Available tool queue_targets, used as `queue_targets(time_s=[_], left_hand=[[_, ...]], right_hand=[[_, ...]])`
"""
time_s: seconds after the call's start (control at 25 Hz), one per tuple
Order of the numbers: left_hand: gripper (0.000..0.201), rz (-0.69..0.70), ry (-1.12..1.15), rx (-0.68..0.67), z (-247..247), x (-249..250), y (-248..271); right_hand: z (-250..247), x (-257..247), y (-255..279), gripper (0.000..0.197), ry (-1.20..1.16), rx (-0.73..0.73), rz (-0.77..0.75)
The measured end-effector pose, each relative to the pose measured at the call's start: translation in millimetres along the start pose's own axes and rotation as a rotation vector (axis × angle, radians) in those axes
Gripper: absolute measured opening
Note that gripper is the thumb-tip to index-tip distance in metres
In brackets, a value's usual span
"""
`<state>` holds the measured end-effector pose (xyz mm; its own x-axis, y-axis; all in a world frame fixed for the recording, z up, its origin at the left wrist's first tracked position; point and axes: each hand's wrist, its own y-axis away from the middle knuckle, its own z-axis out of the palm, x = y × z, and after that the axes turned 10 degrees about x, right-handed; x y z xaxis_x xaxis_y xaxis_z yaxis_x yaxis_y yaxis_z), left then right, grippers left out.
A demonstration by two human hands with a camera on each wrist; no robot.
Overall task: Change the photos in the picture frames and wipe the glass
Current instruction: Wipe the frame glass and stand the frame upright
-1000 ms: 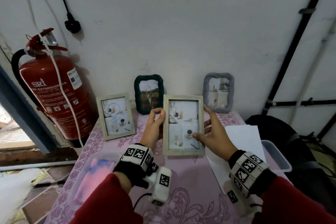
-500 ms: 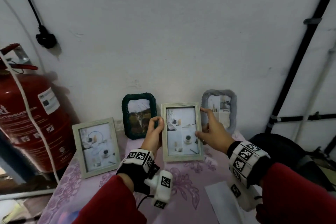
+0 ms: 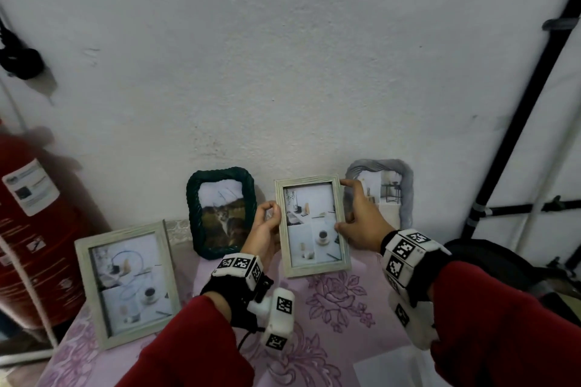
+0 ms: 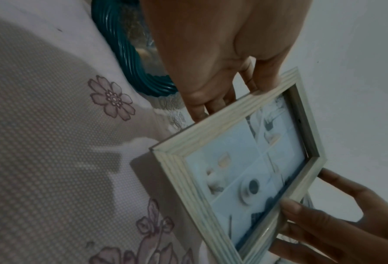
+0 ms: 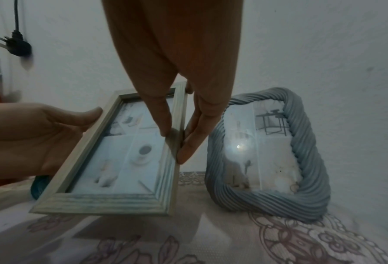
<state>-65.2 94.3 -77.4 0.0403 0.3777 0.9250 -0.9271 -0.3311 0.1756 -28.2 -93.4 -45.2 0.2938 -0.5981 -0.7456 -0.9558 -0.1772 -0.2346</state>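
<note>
A pale wooden picture frame (image 3: 311,226) with a photo of cups stands upright between my hands, near the wall. My left hand (image 3: 267,223) pinches its left edge, thumb on the front and fingers behind (image 4: 210,62). My right hand (image 3: 355,217) pinches the right edge (image 5: 177,71), with the index finger up at the top corner. In the wrist views the frame (image 4: 244,169) (image 5: 125,157) has its lower edge close over the cloth; I cannot tell whether it touches. It sits between a dark green frame (image 3: 220,214) and a grey twisted frame (image 3: 386,192).
A second pale wooden frame (image 3: 125,286) leans at the table's left. The table (image 3: 330,308) has a pink flowered cloth and a white sheet (image 3: 393,367) at the front right. A red fire extinguisher (image 3: 31,229) stands left; black pipes (image 3: 518,135) run along the right.
Both hands have carried the wooden frame away from me toward the wall, into the gap between the green and grey frames. The head view has tilted up.
</note>
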Motion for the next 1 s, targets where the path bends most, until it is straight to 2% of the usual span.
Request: queue_targets(time_s=[0.48,0.68,1.0], left_hand=[[0.009,-0.009,0.020,0.010,-4,-19,9],[0.016,0.022,-0.079,0.055,-12,-21,7],[0.011,0.063,-0.165,0.062,-11,-24,12]], right_hand=[[4,12,13,0.075,-0.015,-0.067,0.029],[6,11,20,0.072,-0.005,-0.064,0.033],[8,11,33,0.068,0.008,0.010,0.037]])
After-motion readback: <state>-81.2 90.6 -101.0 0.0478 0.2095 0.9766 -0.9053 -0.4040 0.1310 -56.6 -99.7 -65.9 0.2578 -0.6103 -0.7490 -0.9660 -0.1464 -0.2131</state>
